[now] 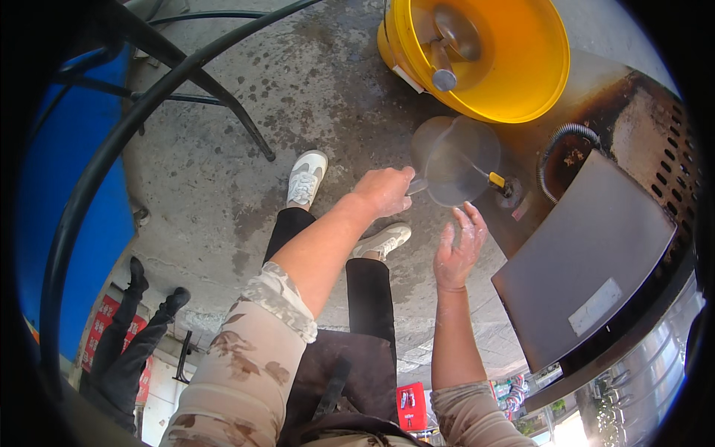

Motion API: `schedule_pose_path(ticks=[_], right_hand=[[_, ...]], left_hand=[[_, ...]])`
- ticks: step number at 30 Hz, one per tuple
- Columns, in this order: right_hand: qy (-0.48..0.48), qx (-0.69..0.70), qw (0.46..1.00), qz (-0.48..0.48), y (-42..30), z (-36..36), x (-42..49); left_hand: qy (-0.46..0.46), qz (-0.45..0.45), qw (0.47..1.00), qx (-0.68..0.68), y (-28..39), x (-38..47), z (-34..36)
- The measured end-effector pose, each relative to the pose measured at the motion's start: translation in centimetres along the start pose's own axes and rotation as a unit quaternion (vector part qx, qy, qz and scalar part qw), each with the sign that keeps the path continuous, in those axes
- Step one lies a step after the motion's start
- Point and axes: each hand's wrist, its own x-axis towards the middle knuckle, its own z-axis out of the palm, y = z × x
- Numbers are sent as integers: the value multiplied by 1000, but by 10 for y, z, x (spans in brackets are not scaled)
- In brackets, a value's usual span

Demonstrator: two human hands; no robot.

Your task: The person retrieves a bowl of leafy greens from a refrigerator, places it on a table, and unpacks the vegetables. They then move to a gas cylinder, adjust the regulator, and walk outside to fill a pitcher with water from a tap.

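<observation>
My left hand is closed around the handle of a clear plastic jug, which hangs over the concrete floor at the centre. My right hand, whitish on the fingers, is raised just below the jug's rim with its fingers apart and holds nothing; whether a fingertip touches the rim I cannot tell. Beyond the jug stands a yellow plastic bucket with a metal ladle inside. A valve with a yellow lever sits close to the jug's right side.
A stained metal appliance with a grey panel and a corrugated metal hose stands at the right. Black metal tubing crosses the left side, by a blue panel. Another person's legs show at lower left.
</observation>
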Motion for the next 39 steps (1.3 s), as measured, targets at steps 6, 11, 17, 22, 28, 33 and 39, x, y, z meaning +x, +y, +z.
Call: schedule_pose_path(ticks=[6, 11, 17, 22, 28, 33, 39], right_hand=[[10, 6, 1000, 5, 7, -1, 2], [31, 15, 999, 6, 12, -1, 6], [24, -5, 1000, 10, 14, -4, 10], [17, -17, 1000, 10, 12, -5, 10], [18, -12, 1000, 12, 14, -6, 15], [24, 1, 999, 27, 14, -4, 19], [35, -14, 999, 5, 18, -3, 27]], left_hand=[[3, 3, 1000, 11, -3, 2, 1], [1, 11, 1000, 22, -5, 2, 3], [3, 34, 999, 32, -8, 3, 4], [-15, 47, 997, 58, -9, 2, 1], [-24, 49, 997, 58, -9, 1, 1], [-20, 48, 997, 50, -10, 0, 0], [-19, 49, 998, 45, -11, 2, -1]])
